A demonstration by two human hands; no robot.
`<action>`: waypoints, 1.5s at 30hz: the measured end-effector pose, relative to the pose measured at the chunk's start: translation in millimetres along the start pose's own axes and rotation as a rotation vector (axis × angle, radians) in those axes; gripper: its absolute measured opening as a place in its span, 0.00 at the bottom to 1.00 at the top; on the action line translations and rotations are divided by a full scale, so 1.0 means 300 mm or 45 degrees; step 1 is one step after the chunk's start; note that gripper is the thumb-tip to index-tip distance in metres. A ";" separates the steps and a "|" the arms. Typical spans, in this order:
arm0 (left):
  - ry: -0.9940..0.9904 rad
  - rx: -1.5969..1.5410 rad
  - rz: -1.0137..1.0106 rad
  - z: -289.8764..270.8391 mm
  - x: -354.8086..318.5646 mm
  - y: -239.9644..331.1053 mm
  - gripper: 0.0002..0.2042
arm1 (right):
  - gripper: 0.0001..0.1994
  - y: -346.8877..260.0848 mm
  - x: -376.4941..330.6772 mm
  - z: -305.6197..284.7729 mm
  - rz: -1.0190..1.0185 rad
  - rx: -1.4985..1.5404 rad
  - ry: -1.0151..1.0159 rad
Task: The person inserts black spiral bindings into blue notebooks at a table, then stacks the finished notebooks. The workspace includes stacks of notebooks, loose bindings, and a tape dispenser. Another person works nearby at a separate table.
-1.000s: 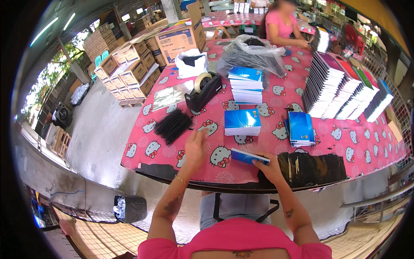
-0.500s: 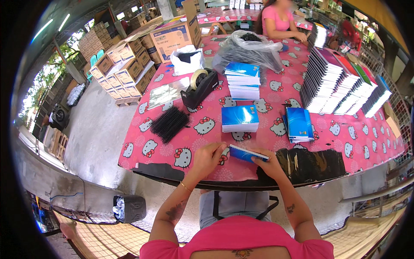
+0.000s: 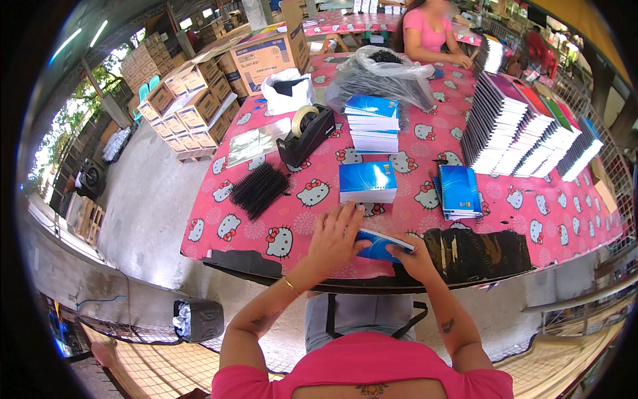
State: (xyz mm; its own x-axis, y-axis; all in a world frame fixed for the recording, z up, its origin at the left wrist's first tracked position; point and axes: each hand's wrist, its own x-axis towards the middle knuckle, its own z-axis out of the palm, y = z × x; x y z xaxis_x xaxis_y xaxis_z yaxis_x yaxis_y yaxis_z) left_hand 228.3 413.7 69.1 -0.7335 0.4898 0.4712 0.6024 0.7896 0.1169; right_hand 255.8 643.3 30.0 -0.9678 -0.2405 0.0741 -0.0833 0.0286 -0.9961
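Observation:
Near the table's front edge, my right hand (image 3: 413,255) grips the right end of a small blue-covered notebook (image 3: 379,246), thumb on its cover. The notebook is tilted, and its white page edges face upward. Over its left end lies my left hand (image 3: 335,234), fingers stretched out and slightly apart, thumb against the notebook. Just beyond my left fingertips is a short stack of blue notebooks (image 3: 367,179), with a taller stack (image 3: 372,125) behind it. Several blue notebooks with black spiral binding (image 3: 459,191) lie to the right. A bundle of black binding coils (image 3: 260,191) rests to the left.
A black tape dispenser (image 3: 306,136) and clear plastic sheets (image 3: 258,143) sit at left. Behind are a white bag (image 3: 288,93), a clear bag of black coils (image 3: 382,78) and cartons (image 3: 272,61). Tall spiral notebook stacks (image 3: 498,126) stand at right. Another person (image 3: 432,36) sits at the far side.
My left hand has shifted right and forward, its fingers going from a pinch beside the notebook to stretched out over its left end. My right hand keeps its grip on the notebook.

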 end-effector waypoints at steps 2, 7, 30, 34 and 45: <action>0.079 0.179 -0.034 0.032 -0.078 0.053 0.30 | 0.16 0.012 -0.007 0.007 -0.007 -0.086 0.008; 0.120 0.285 -0.044 0.028 -0.098 0.028 0.26 | 0.15 0.017 -0.022 0.012 -0.061 -0.086 0.035; -0.147 0.165 -0.021 0.061 -0.132 0.074 0.41 | 0.17 -0.038 0.003 0.041 -0.063 0.052 0.044; -0.114 0.312 0.042 0.034 -0.064 0.053 0.42 | 0.18 -0.061 -0.001 0.048 0.053 0.037 -0.025; 0.009 0.020 0.236 0.121 -0.184 0.123 0.39 | 0.18 0.024 0.031 0.017 -0.253 -0.021 -0.071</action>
State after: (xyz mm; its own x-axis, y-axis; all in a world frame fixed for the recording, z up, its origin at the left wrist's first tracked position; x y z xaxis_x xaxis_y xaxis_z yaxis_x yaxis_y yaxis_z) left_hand 279.6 429.1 15.6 -0.6083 0.6246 0.4898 0.7219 0.6918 0.0143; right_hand 247.4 636.5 23.2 -0.9174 -0.2961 0.2661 -0.2759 -0.0088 -0.9611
